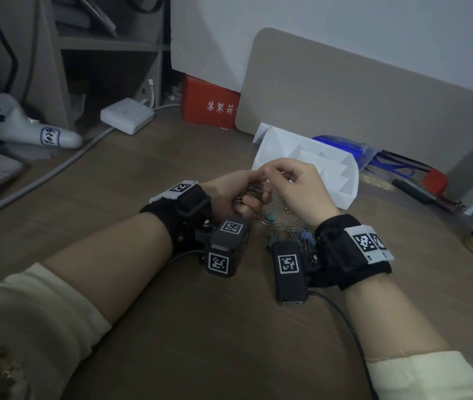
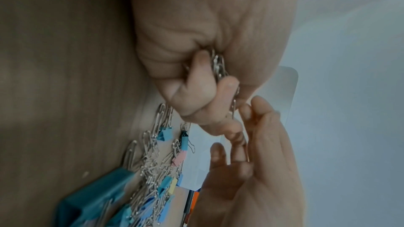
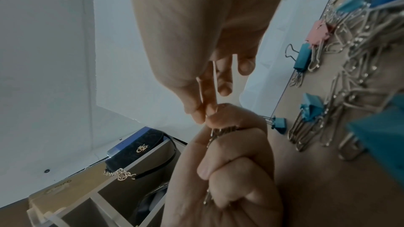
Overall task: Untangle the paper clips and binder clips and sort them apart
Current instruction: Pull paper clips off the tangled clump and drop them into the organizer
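The right hand [image 1: 298,189] pinches a single thin silver wire paper clip [image 3: 215,82] between thumb and forefinger, its other fingers loosely curled; the clip's long axis runs along the fingers, its far end pointing toward the left hand [image 1: 229,194], which it meets fingertip to fingertip. The left hand is clenched around a bunch of silver paper clips [image 2: 218,66], their looped ends poking out between the curled fingers and the thumb and lying roughly parallel to one another. Both hands are raised a little above the brown wood-grain desk [image 1: 229,327], near the middle of the surface. Below and between the wrists lies the tangled heap of paper clips and small binder clips [image 1: 284,226], touching the desk: smooth bent-wire ovals crossing in many directions, mixed with folded, wedge-shaped binder clips in teal, light blue, pink and yellow with wire loop handles. One teal binder clip [image 3: 302,58] lies apart at the heap's rim, its handles splayed. Just behind the hands, toward the far edge of the desk, stands a white plastic organiser tray [image 1: 333,174] with angular compartments. Black wrist straps [image 1: 192,209] with square printed markers wrap both wrists, and cream sleeves [image 1: 27,319] cover the forearms.
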`<act>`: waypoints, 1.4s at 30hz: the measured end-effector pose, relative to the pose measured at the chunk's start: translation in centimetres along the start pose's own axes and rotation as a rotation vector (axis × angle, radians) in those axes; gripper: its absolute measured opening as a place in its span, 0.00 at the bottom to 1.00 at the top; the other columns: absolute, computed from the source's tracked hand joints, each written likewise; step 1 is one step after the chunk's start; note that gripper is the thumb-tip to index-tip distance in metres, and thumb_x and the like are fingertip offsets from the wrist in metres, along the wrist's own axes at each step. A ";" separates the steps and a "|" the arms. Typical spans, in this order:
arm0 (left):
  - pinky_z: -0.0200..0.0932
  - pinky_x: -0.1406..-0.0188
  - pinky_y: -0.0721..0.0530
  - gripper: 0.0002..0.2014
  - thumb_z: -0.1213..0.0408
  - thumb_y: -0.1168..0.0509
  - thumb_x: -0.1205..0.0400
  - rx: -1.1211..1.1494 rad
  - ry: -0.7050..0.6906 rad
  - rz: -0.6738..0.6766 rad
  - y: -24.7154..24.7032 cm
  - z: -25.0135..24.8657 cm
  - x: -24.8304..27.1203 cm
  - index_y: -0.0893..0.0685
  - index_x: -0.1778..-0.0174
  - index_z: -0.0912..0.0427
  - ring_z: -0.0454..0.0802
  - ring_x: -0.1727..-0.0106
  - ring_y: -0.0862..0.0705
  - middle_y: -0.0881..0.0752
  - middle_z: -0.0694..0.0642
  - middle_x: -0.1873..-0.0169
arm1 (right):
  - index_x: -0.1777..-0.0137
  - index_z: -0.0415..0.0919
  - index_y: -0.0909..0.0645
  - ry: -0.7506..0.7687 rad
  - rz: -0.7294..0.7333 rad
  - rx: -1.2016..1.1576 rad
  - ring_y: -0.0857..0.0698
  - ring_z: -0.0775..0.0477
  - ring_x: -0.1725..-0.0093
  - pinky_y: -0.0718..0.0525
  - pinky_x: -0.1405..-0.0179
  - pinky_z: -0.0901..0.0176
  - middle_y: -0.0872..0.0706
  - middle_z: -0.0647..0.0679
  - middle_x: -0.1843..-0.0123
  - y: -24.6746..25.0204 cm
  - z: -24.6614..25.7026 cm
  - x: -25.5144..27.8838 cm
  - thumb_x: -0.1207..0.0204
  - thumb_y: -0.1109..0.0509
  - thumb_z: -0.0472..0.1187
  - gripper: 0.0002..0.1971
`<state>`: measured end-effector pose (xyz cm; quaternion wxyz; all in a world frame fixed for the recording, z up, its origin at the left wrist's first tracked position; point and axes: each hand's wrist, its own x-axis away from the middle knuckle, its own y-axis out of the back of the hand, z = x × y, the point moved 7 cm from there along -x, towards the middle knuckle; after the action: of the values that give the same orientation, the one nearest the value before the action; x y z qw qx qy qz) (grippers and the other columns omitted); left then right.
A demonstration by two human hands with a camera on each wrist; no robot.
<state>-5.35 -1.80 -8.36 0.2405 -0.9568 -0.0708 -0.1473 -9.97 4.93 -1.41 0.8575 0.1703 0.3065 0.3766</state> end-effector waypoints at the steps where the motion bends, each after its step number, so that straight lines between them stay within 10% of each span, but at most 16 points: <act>1: 0.28 0.95 0.47 0.19 0.54 0.49 0.13 0.012 0.001 -0.007 0.0 0.0 0.1 0.31 0.69 0.57 0.36 0.90 0.38 0.26 0.48 0.80 | 0.56 0.39 0.14 -0.009 -0.021 -0.003 0.18 0.61 0.68 0.22 0.64 0.72 0.12 0.41 0.61 0.1 -0.2 -0.1 0.19 0.36 0.35 0.09; 8: 0.28 0.95 0.47 0.17 0.60 0.47 0.12 0.059 -0.007 -0.029 0.0 -0.2 0.3 0.33 0.70 0.54 0.36 0.90 0.39 0.29 0.45 0.82 | 0.52 0.47 0.15 -0.156 -0.069 -0.030 0.22 0.59 0.62 0.27 0.62 0.64 0.16 0.59 0.60 -0.2 -1.7 -0.3 0.18 0.37 0.40 0.08; 19: 0.27 0.94 0.45 0.15 0.60 0.44 0.13 -0.069 0.029 -0.116 -0.8 -0.7 0.1 0.31 0.68 0.54 0.36 0.88 0.38 0.30 0.46 0.82 | 0.42 0.46 0.23 -0.282 -0.048 -0.150 0.19 0.62 0.64 0.23 0.66 0.77 0.19 0.52 0.54 -0.8 -1.3 0.6 0.15 0.41 0.43 0.07; 26: 0.27 0.89 0.46 0.14 0.62 0.45 0.13 -0.225 -0.027 -0.101 -2.8 -5.4 0.2 0.30 0.67 0.54 0.36 0.87 0.38 0.31 0.45 0.82 | 0.28 0.40 0.27 -0.274 -0.091 -0.181 0.19 0.51 0.41 0.22 0.38 0.58 0.19 0.46 0.41 1.2 -0.1 -0.2 0.14 0.43 0.42 0.17; 42: 0.32 0.87 0.49 0.17 0.61 0.51 0.14 -0.131 -0.201 -0.366 0.2 -13.3 -7.4 0.35 0.71 0.52 0.41 0.86 0.43 0.36 0.47 0.79 | 0.43 0.39 0.23 -0.525 -0.234 -0.638 0.19 0.47 0.36 0.22 0.43 0.58 0.17 0.42 0.36 8.5 -5.4 -9.6 0.12 0.47 0.43 0.12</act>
<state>-15.65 -8.83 0.40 0.1388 -0.9514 -0.2572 -0.0967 -23.16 3.67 2.77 0.9530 -0.0493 -0.0367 0.2966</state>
